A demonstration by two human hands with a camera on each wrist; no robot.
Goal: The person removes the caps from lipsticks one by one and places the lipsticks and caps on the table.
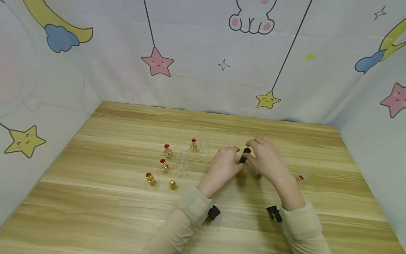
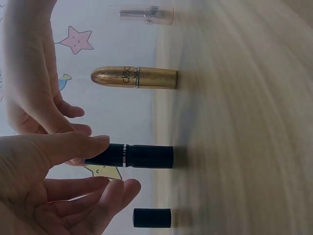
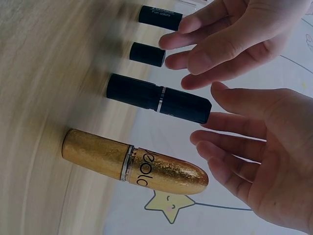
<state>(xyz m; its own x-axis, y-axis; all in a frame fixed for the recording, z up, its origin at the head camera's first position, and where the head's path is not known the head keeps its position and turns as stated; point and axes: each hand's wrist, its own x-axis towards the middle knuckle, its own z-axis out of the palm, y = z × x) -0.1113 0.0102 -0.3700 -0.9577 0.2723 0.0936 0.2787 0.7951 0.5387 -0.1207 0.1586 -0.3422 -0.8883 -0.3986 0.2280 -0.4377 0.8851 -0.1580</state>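
Note:
A black lipstick [image 1: 245, 156] with a silver band stands upright, capped, between my two hands. My left hand [image 1: 223, 163] is beside its left side, fingers loosely bent and apart from it in the right wrist view. The thumb of my right hand [image 1: 267, 158] and its forefinger are spread around the lipstick's top; contact is unclear. A gold bullet-shaped lipstick [image 3: 132, 161] stands nearby, mostly hidden by my right hand in the head view. On the other side are a short black cap [image 3: 146, 54] and a black tube [image 3: 160, 17] with white print.
Uncapped red lipsticks [image 1: 164, 165] stand at left, with clear caps [image 1: 180, 169] beside them. Among them are an orange-red gold lipstick [image 1: 150, 179] and a gold cap [image 1: 172, 185]. A clear-capped lipstick [image 1: 301, 177] stands right of my right forearm. Printed cloth [image 1: 203, 70] walls the wooden table.

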